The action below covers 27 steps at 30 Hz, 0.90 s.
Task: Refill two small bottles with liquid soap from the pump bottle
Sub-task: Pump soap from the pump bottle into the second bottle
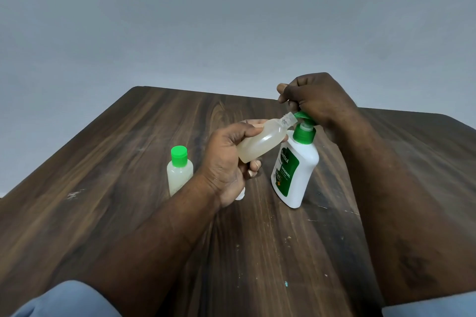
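Wooden table (128,162) | left hand (226,159) grips tilted small bottle (260,140) | right hand (316,100) curled over pump bottle (296,170)

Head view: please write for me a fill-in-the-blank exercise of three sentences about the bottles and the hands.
1. The standing bottle on the table has a ____ cap.
2. The left hand holds the uncapped bottle at the pump's nozzle, and this bottle is ____, not upright.
3. The right hand grips the head of the pump bottle, whose label reads ____.

Missing words: green; tilted; Dettol
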{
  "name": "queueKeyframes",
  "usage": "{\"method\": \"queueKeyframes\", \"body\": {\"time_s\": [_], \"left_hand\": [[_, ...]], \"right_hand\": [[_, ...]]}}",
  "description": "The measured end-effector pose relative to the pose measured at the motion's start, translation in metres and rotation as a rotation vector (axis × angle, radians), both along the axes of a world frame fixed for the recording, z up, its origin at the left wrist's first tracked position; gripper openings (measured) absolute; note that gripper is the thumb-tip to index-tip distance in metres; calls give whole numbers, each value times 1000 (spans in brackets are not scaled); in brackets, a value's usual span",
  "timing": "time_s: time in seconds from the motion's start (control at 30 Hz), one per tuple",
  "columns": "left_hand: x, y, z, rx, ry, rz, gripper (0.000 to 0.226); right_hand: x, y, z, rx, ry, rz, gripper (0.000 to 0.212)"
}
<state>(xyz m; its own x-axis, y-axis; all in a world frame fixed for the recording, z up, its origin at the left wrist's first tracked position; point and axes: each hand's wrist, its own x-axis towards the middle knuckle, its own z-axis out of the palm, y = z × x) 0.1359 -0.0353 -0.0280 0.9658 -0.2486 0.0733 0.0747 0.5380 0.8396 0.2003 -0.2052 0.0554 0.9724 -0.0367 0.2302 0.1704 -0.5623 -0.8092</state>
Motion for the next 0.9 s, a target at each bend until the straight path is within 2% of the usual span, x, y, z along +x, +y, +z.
{"method": "queueKeyframes", "body": {"time_s": [0.3,0.9], "left_hand": [[1,0,0,1,0,2,64],[1,-1,0,3,5,4,65]], "right_hand": [[-3,4,-3,24,47,5,21],[1,3,-4,-10,7,6,20]]}}
